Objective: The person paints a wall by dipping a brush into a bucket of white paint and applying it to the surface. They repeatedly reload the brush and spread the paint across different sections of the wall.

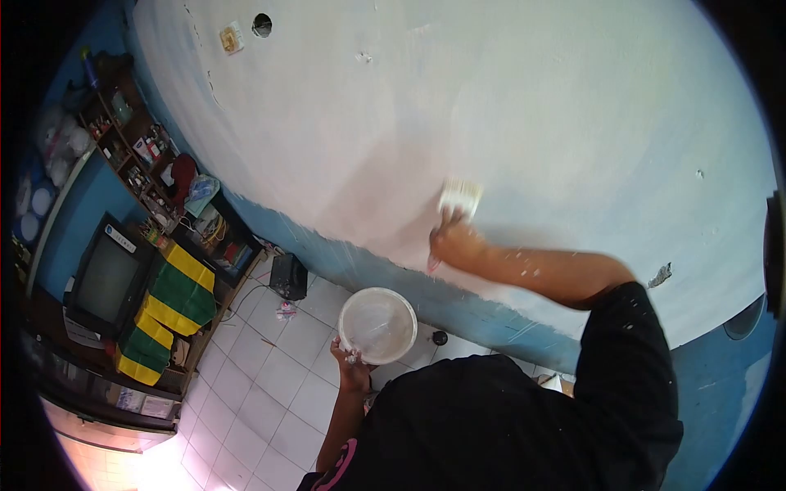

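My right hand (pixel 455 244) is closed around a wide paintbrush (pixel 461 196), whose pale bristles point up against the wall (pixel 557 147). Fresh whitish paint covers most of that wall, and a blue strip shows along its bottom. Below and to the left, my left hand (pixel 350 360) grips the rim of a white bucket (pixel 378 326) at its near side. Inside the bucket is some whitish stuff, its depth hard to make out. Spots of paint dot my right forearm and the fingers of my left hand.
At the left stand a cluttered wooden shelf (pixel 131 147) and a television (pixel 106 274) beside a green and yellow cloth (pixel 176 286). A black box (pixel 288 277) sits on the tiled floor (pixel 274 385) near the wall's foot. A round hole (pixel 262 25) opens in the wall.
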Action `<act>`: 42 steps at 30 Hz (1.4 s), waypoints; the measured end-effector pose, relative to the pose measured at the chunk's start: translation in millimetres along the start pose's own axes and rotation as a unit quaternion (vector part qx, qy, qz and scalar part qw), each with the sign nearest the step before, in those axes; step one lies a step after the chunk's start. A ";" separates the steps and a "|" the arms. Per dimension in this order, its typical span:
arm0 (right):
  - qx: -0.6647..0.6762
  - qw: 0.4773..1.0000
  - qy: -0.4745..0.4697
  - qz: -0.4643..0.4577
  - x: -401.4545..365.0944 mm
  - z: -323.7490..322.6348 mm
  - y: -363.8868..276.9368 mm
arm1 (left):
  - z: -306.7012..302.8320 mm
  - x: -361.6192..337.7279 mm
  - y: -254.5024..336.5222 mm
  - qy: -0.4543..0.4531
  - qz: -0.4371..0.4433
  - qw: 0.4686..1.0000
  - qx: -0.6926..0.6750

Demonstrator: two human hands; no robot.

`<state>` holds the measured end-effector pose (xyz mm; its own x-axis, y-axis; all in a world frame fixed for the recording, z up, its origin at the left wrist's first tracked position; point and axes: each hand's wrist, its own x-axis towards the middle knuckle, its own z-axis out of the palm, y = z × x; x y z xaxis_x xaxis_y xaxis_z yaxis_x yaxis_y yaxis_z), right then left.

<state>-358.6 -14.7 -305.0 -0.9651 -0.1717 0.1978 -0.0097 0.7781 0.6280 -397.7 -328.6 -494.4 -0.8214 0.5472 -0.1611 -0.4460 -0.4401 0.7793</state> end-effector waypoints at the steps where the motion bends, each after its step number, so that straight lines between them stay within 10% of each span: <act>1: 0.168 0.981 -0.098 -0.012 6.4 4.2 -16.5 | 0.1 -2.0 5.5 0.001 -0.007 1.000 -0.001; 5: 0.191 0.964 -0.176 -0.056 14.4 32.0 -30.7 | -9.5 1.5 18.5 0.054 -0.028 0.998 -0.005; 11: 0.225 0.960 -0.103 0.134 47.6 -134.1 124.3 | -33.3 18.4 48.0 0.001 -0.016 1.000 0.008; 20: -0.250 0.902 0.331 0.116 84.0 -240.5 202.4 | -18.8 64.0 79.4 -0.062 -0.011 0.997 0.049; 23: -0.316 0.933 0.167 0.041 89.5 -177.9 175.8 | -31.2 80.2 69.7 -0.068 -0.042 0.996 0.029; 28: 0.084 0.993 -0.063 -0.047 74.1 -122.0 84.2 | -17.7 90.0 68.6 -0.064 -0.079 0.995 0.021; 36: -0.011 0.968 0.145 0.207 120.3 -261.0 203.1 | -10.7 108.8 73.0 -0.063 -0.077 0.994 0.052; 42: -0.244 0.928 0.243 0.145 124.4 -263.8 204.0 | -20.2 118.9 68.9 -0.093 -0.096 0.990 0.047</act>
<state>-411.6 -36.7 46.3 -0.6760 -0.3415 0.6530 0.4655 0.4891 0.7377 -533.3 -308.3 -472.1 -0.6411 0.7397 -0.2044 -0.5454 -0.2518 0.7995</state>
